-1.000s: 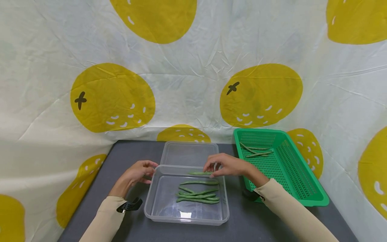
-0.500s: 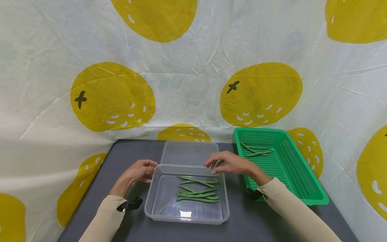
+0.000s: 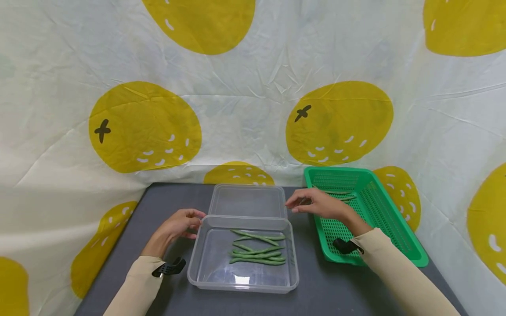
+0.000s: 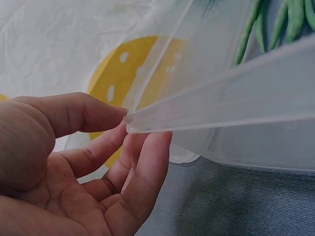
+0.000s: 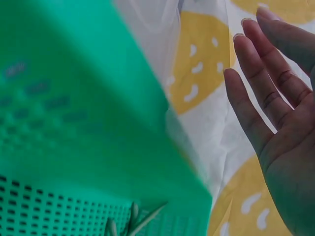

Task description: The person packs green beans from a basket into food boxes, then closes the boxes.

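My left hand [image 3: 179, 227] pinches the back left corner of a clear plastic container [image 3: 205, 281], thumb above the rim and fingers under it in the left wrist view. Several green beans [image 3: 257, 254] lie crosswise on the right side of the container's floor. My right hand [image 3: 320, 204] hovers between the container and a green plastic basket [image 3: 411, 245], overlapping the basket's left wall in the head view. Its fingers are relaxed and hold nothing, as the right wrist view shows. A few more green beans [image 5: 142, 219] lie at the basket's far end, partly hidden by this hand in the head view.
A clear lid [image 3: 249, 199] lies flat behind the container on the dark grey table [image 3: 166, 303]. White cloth with yellow fruit prints [image 3: 245, 109] hangs behind and along both sides of the table.
My right hand let a green bean down into the container, where it lies across another bean. The hand then moved right toward the basket. My left hand stays at the container's corner.
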Demonstrator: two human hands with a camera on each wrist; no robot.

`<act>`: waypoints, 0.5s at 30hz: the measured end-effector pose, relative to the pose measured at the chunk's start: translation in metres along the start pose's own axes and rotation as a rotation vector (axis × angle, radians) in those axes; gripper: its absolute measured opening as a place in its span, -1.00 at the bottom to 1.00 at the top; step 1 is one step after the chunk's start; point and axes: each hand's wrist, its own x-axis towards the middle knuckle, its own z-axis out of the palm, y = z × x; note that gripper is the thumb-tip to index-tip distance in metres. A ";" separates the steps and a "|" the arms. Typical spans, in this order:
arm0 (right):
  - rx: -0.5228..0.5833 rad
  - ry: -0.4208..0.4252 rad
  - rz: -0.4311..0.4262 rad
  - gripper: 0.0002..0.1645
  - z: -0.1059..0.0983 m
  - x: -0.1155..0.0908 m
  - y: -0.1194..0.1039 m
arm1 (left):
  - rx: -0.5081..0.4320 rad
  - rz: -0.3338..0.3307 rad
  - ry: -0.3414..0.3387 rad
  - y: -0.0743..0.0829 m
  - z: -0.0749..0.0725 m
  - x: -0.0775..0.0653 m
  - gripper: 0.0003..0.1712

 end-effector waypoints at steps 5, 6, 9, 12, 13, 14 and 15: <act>-0.017 0.047 0.030 -0.72 -0.011 -0.008 0.014 | -0.007 0.001 -0.001 -0.001 0.000 0.000 -0.52; -0.021 0.055 0.039 -0.72 -0.013 -0.009 0.017 | -0.010 0.001 -0.001 0.000 0.000 0.000 -0.52; -0.016 0.086 0.070 -0.71 -0.018 -0.013 0.027 | -0.014 -0.002 -0.002 0.000 0.000 0.000 -0.52; -0.001 0.122 0.114 -0.71 -0.023 -0.017 0.036 | -0.015 -0.004 -0.003 -0.001 0.000 0.000 -0.52; 0.002 0.134 0.128 -0.71 -0.024 -0.018 0.039 | -0.014 -0.004 -0.003 -0.001 -0.001 0.000 -0.52; -0.002 0.145 0.139 -0.71 -0.026 -0.019 0.042 | -0.014 -0.004 -0.003 -0.001 -0.001 0.001 -0.52; -0.007 0.156 0.150 -0.71 -0.028 -0.020 0.045 | -0.015 -0.004 -0.003 -0.001 -0.001 0.001 -0.52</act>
